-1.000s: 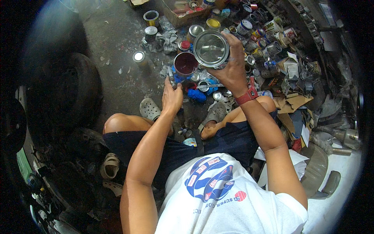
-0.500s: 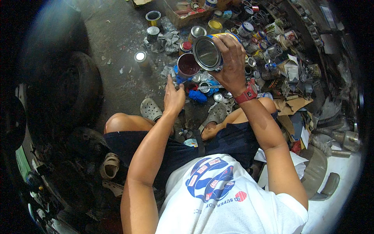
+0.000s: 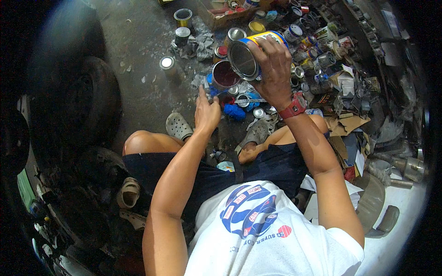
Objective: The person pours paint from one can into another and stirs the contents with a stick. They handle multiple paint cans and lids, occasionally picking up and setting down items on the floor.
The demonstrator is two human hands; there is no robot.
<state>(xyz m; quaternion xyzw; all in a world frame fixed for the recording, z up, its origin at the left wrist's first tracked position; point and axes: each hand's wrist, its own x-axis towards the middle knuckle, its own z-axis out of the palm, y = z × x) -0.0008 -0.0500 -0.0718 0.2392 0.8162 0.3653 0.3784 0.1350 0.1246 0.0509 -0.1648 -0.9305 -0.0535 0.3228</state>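
Observation:
My right hand [image 3: 272, 76] grips a paint can [image 3: 266, 37] with a yellow and blue label, held tilted on its side. The can's round grey end [image 3: 243, 60] faces down and left, beside an open can [image 3: 225, 74] with dark red paint on its inside. Whether anything flows from the tilted can, I cannot tell. My left hand [image 3: 207, 110] is just below and left of the open can, its index finger reaching forward and the thumb bent in. A thin pale strip shows at its fingertips; what the hand holds is unclear. Crumpled blue material [image 3: 235, 112] lies close by.
Several cans crowd the floor on the right, with torn cardboard [image 3: 352, 123] nearby. A pale-lidded can [image 3: 167, 63] and a dark can with a grey lid [image 3: 182, 36] stand farther left. A cardboard box [image 3: 216, 20] sits at the back; a tyre [image 3: 94, 99] is at left.
The right hand's can has tipped slightly, showing more of its label. The left hand stays almost in the same place, and the whole view has shifted a little.

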